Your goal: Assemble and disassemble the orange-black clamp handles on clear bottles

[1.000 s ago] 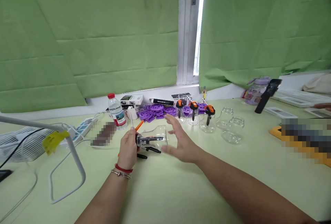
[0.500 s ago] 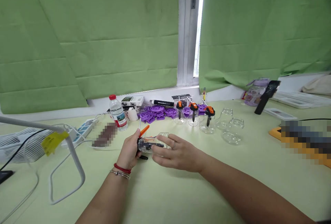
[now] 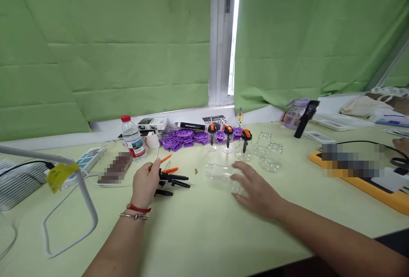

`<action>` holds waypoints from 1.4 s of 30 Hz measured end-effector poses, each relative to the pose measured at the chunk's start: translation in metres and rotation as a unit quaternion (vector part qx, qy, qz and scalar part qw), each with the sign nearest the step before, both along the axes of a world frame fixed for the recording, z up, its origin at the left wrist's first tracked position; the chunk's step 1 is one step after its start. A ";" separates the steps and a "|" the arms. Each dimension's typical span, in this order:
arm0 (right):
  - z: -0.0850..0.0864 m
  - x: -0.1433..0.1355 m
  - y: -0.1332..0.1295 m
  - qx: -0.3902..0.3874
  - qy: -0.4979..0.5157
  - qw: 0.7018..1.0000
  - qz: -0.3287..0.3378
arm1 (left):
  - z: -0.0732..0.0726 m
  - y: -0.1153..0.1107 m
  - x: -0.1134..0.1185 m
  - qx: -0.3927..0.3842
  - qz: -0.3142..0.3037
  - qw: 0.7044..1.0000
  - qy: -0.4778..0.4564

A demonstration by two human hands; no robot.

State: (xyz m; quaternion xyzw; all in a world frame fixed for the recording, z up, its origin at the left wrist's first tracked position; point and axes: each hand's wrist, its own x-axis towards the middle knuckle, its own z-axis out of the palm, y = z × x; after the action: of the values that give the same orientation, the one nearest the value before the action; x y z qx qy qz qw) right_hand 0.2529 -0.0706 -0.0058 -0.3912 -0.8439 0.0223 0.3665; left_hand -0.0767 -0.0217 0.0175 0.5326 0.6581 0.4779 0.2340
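Observation:
My left hand is closed around a black-and-orange straw lid. A thin white straw rises above the thumb. Several black prongs and orange strips stick out to the right of the fingers; whether they all belong to one lid I cannot tell. Lying on its side, a clear plastic bottle is gripped at its right end by my right hand; both are smeared by motion. The bottle is apart from the black prongs. Farther back, three clear bottles stand upright with black-and-orange lids and straws on them.
Two lidless clear bottles stand right of these. Purple plastic pieces lie heaped near the wall. A red-capped water bottle, a grey bent stand, a power strip, a black handheld fan and a yellow-edged tray surround the workspace.
The clear bottle has come away from the lid and moved right in my right hand. My left hand keeps the black-and-orange part. The view has turned slightly right.

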 end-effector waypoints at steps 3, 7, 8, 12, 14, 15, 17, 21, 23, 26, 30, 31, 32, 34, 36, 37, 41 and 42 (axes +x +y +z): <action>-0.025 0.039 -0.010 -0.133 0.129 0.967 -0.176 | -0.002 0.005 -0.007 -0.026 0.060 0.988 0.137; -0.042 0.084 -0.016 -0.224 0.225 0.913 -0.256 | 0.002 0.007 -0.011 -0.105 0.062 0.959 0.258; -0.043 0.092 -0.017 -0.218 0.210 0.916 -0.264 | 0.004 0.007 -0.011 -0.121 0.058 0.953 0.273; -0.043 0.107 -0.012 -0.219 0.114 0.918 -0.311 | 0.006 0.007 -0.011 -0.148 0.054 0.938 0.310; -0.043 0.106 -0.007 -0.214 0.080 0.919 -0.321 | 0.006 0.007 -0.011 -0.153 0.057 0.932 0.323; -0.044 0.104 -0.004 -0.204 0.066 0.923 -0.319 | 0.005 0.007 -0.011 -0.156 0.059 0.930 0.327; -0.044 0.099 0.004 -0.179 0.042 0.934 -0.306 | 0.005 0.007 -0.011 -0.161 0.057 0.927 0.335; -0.046 0.092 0.022 -0.162 0.042 0.936 -0.310 | 0.005 0.009 -0.012 -0.176 0.052 0.916 0.358; -0.045 0.090 0.031 -0.170 0.055 0.928 -0.328 | 0.004 0.010 -0.013 -0.187 0.052 0.908 0.371; -0.044 0.092 0.046 -0.172 0.074 0.916 -0.355 | 0.001 0.013 -0.016 -0.173 0.030 0.897 0.405; -0.044 0.098 0.060 -0.160 0.081 0.908 -0.379 | -0.005 0.016 -0.020 -0.154 0.010 0.880 0.449; -0.044 0.098 0.062 -0.158 0.077 0.907 -0.383 | -0.005 0.016 -0.021 -0.155 0.010 0.879 0.451; -0.044 0.099 0.062 -0.153 0.073 0.905 -0.391 | -0.006 0.017 -0.021 -0.157 0.012 0.879 0.451; -0.041 0.097 0.060 -0.120 0.061 0.900 -0.414 | -0.007 0.017 -0.021 -0.161 0.017 0.880 0.447; -0.033 0.091 0.056 -0.046 0.040 0.899 -0.433 | -0.007 0.016 -0.021 -0.166 0.023 0.881 0.442; -0.026 0.087 0.055 -0.002 0.025 0.901 -0.433 | -0.007 0.016 -0.020 -0.168 0.025 0.881 0.441; 0.011 0.065 0.069 0.107 -0.067 0.909 -0.397 | -0.007 0.017 -0.020 -0.168 0.028 0.878 0.447; 0.020 0.060 0.078 0.101 -0.095 0.909 -0.392 | -0.007 0.016 -0.020 -0.169 0.028 0.878 0.448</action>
State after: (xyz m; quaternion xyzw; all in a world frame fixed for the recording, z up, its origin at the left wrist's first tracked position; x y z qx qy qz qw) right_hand 0.3126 0.0073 0.0141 -0.6516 -0.6511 -0.2463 0.3012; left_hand -0.0964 -0.0052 0.0107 0.6230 0.7784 0.0761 -0.0126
